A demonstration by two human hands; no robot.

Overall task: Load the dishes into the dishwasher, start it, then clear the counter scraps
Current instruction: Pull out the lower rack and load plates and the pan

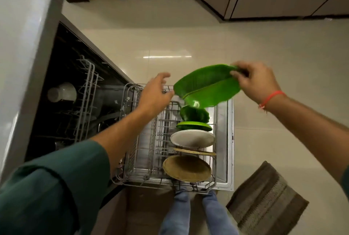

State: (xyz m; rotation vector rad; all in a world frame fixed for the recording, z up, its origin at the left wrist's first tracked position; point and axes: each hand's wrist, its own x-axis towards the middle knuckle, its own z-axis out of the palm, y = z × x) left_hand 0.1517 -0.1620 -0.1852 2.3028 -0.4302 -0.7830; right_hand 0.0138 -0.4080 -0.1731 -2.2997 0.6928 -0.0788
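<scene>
The right hand (256, 83) pinches the far rim of a green leaf-shaped plate (205, 87), tilted above the far end of the pulled-out rack (147, 159). It looks like thin, light, stiff, ribbed plastic, likely slick, so the rim is the place to hold. The left hand (153, 95) hovers open beside it. Round plates (192, 138) already stand in the rack's right row.

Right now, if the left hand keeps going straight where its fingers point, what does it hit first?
Most likely the near edge of the green leaf-shaped plate held in the right hand. The left hand is open, its fingers aimed that way above the lower rack. Depth is unclear; it might pass underneath.
</scene>
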